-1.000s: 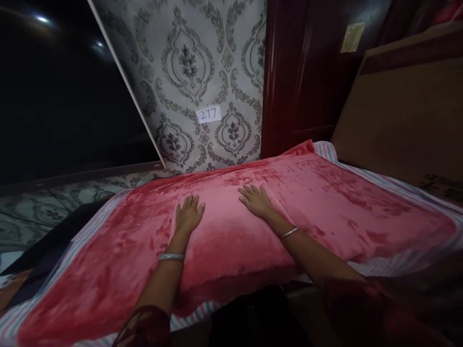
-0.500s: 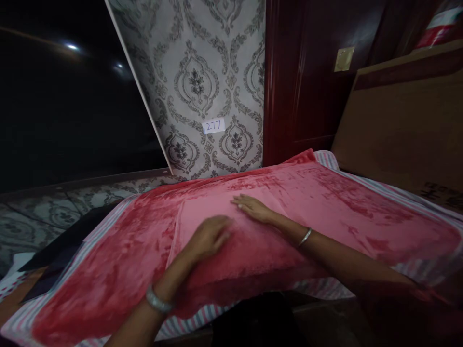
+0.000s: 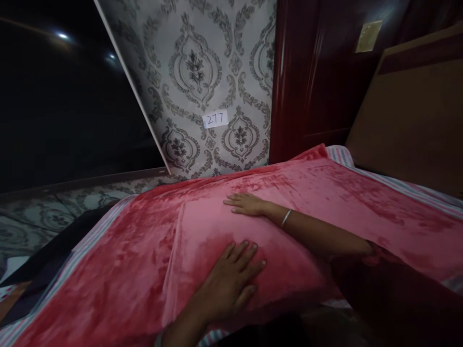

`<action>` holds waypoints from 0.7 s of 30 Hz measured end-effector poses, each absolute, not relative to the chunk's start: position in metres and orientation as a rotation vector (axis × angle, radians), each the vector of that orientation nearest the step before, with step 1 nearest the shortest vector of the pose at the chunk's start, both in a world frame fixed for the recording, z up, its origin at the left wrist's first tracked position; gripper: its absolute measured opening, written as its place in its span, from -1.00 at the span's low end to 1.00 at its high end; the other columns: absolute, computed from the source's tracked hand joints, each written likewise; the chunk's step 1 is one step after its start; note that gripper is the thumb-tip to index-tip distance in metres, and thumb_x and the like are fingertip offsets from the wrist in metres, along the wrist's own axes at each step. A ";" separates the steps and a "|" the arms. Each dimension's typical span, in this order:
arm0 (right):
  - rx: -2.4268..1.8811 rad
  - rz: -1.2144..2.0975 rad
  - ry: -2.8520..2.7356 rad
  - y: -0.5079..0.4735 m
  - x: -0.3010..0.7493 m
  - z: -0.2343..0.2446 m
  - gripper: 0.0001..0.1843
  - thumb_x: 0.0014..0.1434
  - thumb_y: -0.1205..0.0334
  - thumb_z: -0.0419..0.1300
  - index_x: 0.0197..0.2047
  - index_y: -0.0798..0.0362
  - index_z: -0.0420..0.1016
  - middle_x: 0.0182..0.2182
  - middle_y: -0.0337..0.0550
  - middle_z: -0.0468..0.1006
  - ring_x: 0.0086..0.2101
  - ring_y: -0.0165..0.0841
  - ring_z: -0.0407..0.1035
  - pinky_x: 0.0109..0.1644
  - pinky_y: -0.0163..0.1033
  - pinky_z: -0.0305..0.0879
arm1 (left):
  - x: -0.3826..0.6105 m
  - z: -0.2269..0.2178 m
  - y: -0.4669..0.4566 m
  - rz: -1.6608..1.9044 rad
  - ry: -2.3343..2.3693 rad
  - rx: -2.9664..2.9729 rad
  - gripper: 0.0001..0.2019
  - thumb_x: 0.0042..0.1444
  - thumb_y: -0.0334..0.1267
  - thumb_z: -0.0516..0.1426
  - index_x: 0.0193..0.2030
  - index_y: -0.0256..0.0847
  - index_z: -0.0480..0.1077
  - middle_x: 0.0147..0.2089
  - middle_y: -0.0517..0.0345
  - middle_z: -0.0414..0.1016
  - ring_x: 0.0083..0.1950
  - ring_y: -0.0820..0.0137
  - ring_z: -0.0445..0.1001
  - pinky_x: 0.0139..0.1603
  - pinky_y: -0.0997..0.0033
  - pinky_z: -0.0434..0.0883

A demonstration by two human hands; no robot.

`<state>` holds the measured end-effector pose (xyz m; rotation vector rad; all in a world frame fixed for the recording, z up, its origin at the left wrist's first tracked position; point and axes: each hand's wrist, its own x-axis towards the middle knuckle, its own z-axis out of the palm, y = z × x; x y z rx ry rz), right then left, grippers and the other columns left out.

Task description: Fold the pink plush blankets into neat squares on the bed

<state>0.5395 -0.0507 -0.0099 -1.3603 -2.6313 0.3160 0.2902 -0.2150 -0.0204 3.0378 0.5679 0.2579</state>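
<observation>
A plush pink-red blanket (image 3: 119,270) is spread over a striped cloth (image 3: 90,246), whose edges show at the sides. On its middle lies a folded section of the same fabric (image 3: 202,226). My left hand (image 3: 231,279) rests with fingers spread on the near part of this fold. Farther back, my right hand (image 3: 248,204) lies flat on the fold's upper part, a silver bangle (image 3: 286,217) on the wrist. Neither hand grips anything. The underside of the fold is hidden.
A large dark screen (image 3: 72,106) stands at the left. Patterned wallpaper (image 3: 195,67) with a "277" label (image 3: 215,118) is behind. Right of it are a dark red wooden panel (image 3: 318,82) and a big cardboard box (image 3: 419,115). Dark cloth (image 3: 39,284) lies at the lower left.
My left hand has come nearer to me, down the fold, and its fingers are now spread flat. My right hand has shifted slightly left. The camera view has moved closer.
</observation>
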 end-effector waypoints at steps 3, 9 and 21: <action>-1.439 0.403 -2.521 -0.031 0.544 -0.019 -0.31 0.42 -0.20 -0.12 0.47 -0.07 0.17 0.41 -0.09 0.18 0.38 -0.11 0.06 0.46 0.06 -0.09 | 0.291 -0.020 -0.217 0.260 0.574 3.027 -0.30 0.28 -0.27 0.10 0.51 0.10 -0.05 0.57 0.16 -0.11 0.57 0.17 -0.11 0.50 -0.18 0.05; -1.429 0.352 -2.392 -0.033 0.543 -0.031 -0.33 0.41 -0.20 -0.13 0.42 -0.06 0.27 0.36 -0.15 0.28 0.34 -0.17 0.15 0.44 -0.01 0.00 | 0.293 -0.018 -0.218 0.252 0.599 3.017 -0.33 0.28 -0.25 0.11 0.49 0.09 0.01 0.57 0.16 -0.08 0.56 0.18 -0.08 0.49 -0.17 0.07; -1.110 0.168 -2.706 -0.088 0.477 0.015 -0.40 0.45 -0.14 -0.12 0.49 -0.27 0.07 0.49 -0.18 -0.09 0.46 -0.10 -0.26 0.45 0.25 -0.36 | 0.242 -0.017 -0.243 0.716 0.805 3.218 -0.55 0.29 -0.20 0.08 0.30 -0.14 0.35 0.31 -0.04 0.43 0.36 0.17 0.35 0.39 -0.02 0.28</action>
